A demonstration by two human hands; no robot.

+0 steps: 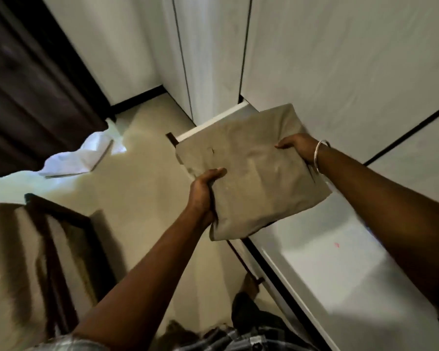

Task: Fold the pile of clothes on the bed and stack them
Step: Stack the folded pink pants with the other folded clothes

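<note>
Khaki folded garment (251, 173) held flat in the air between both hands: left hand (203, 196) grips its near-left edge, right hand (298, 148) pinches its far-right edge, over an open white drawer (327, 269).

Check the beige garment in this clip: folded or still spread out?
Folded. The beige garment forms a compact flat rectangle, held at opposite edges by the left hand and right hand.

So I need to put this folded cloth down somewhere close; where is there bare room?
Both hands, left hand and right hand, hold the folded beige cloth over an open white drawer; its floor below the cloth looks bare. The cream floor between the wardrobe doors and the bed corner is also free. White sheets lie by the dark curtain.
</note>
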